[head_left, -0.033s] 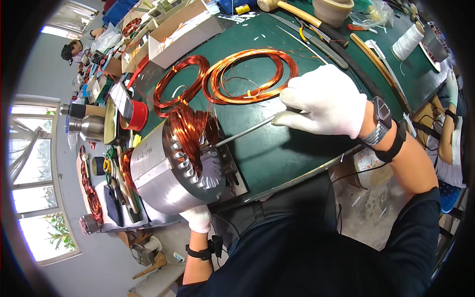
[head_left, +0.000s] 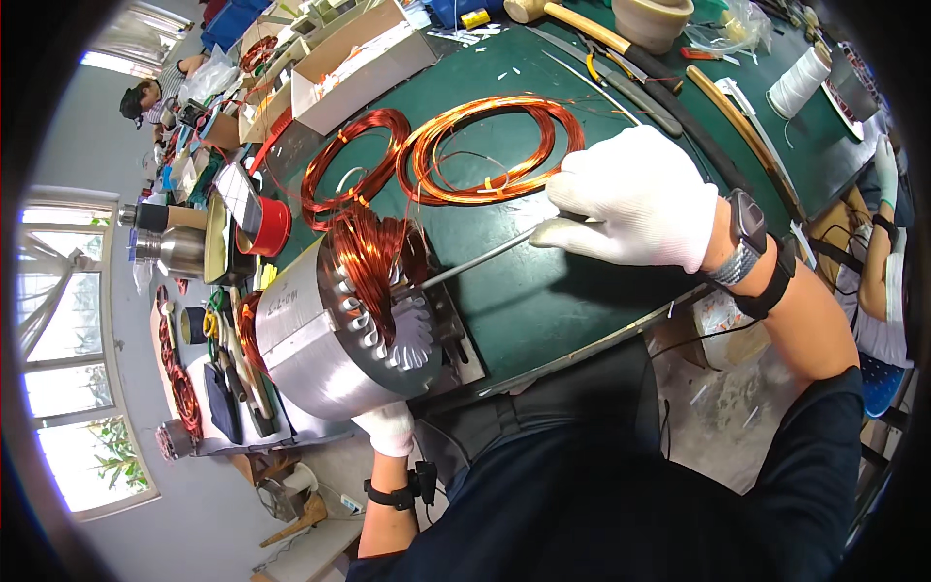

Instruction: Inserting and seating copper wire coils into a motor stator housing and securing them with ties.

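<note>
A silver motor stator [head_left: 325, 339] lies on its side at the table's near edge. Bundled copper windings [head_left: 367, 267] spill from its open end, and white slot liners [head_left: 414, 341] ring the bore. My gloved right hand [head_left: 630, 204] pinches one end of a thin grey rod [head_left: 485, 257] between thumb and fingers. The rod's other end reaches the windings at the stator's mouth. Against the stator's near underside is my gloved left hand [head_left: 388, 429], its fingers hidden behind the metal body. Two loops of copper wire, a darker coil [head_left: 308, 184] and a brighter coil [head_left: 405, 160], lie just beyond.
Behind the coils stands an open cardboard box [head_left: 364, 73]. A red round container [head_left: 267, 228] and steel bottle [head_left: 179, 252] are left. Wooden-handled tools [head_left: 742, 131] and a white thread spool [head_left: 800, 82] lie far right. Another person's arm [head_left: 878, 252] shows at the right edge.
My right hand and the rod have shifted very slightly left, toward the stator. Everything else looks the same.
</note>
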A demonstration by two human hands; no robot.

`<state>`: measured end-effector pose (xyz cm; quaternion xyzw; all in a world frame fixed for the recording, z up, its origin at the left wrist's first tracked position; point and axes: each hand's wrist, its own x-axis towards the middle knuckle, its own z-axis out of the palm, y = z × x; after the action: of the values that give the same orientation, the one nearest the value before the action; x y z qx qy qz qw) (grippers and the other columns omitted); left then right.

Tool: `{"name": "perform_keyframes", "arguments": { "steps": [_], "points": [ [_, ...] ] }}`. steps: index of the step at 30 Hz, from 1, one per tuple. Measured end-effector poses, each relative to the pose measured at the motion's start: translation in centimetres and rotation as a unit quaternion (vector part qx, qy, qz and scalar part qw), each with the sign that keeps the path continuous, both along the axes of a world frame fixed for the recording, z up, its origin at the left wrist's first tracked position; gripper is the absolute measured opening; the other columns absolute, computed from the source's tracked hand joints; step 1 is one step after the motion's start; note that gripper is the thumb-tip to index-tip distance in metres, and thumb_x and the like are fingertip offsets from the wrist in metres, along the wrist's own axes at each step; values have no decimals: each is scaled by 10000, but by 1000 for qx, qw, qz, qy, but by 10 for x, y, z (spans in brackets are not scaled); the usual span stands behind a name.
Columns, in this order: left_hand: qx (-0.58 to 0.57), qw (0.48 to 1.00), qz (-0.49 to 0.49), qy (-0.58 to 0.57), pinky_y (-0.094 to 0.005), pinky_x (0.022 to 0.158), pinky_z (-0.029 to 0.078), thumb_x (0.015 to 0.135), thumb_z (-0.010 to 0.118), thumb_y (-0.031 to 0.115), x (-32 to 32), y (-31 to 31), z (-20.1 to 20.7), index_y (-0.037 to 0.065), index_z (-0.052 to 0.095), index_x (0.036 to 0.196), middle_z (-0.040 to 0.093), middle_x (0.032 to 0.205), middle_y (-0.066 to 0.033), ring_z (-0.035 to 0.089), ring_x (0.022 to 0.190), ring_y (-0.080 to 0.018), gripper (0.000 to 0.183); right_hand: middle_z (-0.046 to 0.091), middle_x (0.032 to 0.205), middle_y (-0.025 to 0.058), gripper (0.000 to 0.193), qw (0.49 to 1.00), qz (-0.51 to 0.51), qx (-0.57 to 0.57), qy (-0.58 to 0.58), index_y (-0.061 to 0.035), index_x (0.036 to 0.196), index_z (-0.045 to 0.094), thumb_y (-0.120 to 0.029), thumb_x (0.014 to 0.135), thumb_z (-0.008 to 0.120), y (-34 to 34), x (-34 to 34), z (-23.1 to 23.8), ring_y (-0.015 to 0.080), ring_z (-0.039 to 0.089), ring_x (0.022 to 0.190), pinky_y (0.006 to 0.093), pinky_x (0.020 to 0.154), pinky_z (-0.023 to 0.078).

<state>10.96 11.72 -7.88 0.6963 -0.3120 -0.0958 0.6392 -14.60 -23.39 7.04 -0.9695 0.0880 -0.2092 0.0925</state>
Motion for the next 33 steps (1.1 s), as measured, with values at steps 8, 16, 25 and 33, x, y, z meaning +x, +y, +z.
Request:
{"name": "perform_keyframes", "arguments": {
  "steps": [8,16,25,33],
  "points": [
    [107,970,18,-216,-296,886,473,940,587,-46,-1,-1,2,-28,627,1131,654,1011,-46,556,927,-125,196,639,731,108,420,999,-20,22,29,-93,790,638,-479,955,644,17,15,-3,323,674,695,420,631,536],
    [83,969,55,-224,-281,811,465,888,589,-78,-8,-15,16,-32,628,1006,639,913,-15,528,821,-108,132,665,738,116,414,998,8,16,53,-78,806,649,-460,964,634,16,16,10,341,678,705,434,653,544],
    [9,999,45,-15,-304,915,476,875,604,-80,-9,-7,8,-43,651,1038,672,1060,-67,576,970,-134,173,613,729,94,398,999,0,26,22,-92,816,627,-466,946,671,5,6,-2,312,660,689,405,625,532],
    [96,986,-74,-117,-414,1114,458,1059,513,123,15,23,-19,19,467,1449,533,1422,-83,542,1265,-219,406,595,706,90,363,1000,-2,27,6,-99,794,611,-421,915,727,-3,0,-5,304,643,648,399,588,512]
  ]
}}
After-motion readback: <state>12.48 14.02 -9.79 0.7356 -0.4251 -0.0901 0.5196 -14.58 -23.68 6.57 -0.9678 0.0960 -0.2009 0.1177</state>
